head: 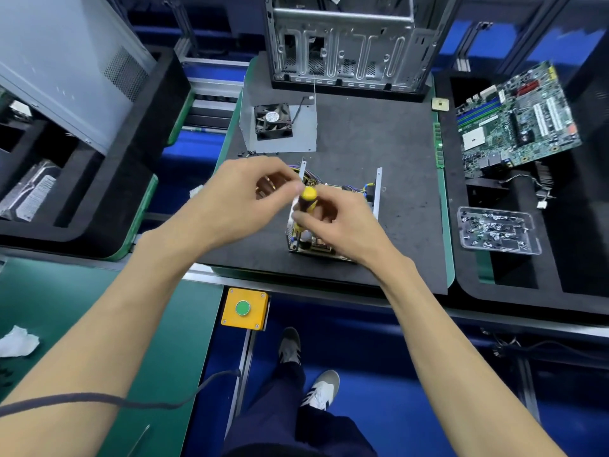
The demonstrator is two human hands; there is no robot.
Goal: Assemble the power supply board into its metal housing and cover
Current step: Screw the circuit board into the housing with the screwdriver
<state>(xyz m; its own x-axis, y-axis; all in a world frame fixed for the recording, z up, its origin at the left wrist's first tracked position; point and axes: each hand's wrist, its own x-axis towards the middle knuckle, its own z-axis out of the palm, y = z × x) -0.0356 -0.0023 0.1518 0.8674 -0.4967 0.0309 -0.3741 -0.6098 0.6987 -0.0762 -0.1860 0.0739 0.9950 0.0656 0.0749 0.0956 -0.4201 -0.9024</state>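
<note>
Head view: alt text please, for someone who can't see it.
Both hands grip a yellow-handled screwdriver upright over the power supply board in its open metal housing on a black mat. A cover with a fan lies behind; a motherboard and screw tray sit right.

power supply board (316, 242) sits inside open metal housing (378, 192) at frame centre; flat cover (280, 127) lies above it.

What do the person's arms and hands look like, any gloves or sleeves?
Both arms are bare to the frame's edge: no sleeves show. The left hand and right hand wear no gloves. No watch, ring or wrist strap shows. A thin dark cable crosses in front of the left forearm.
</note>
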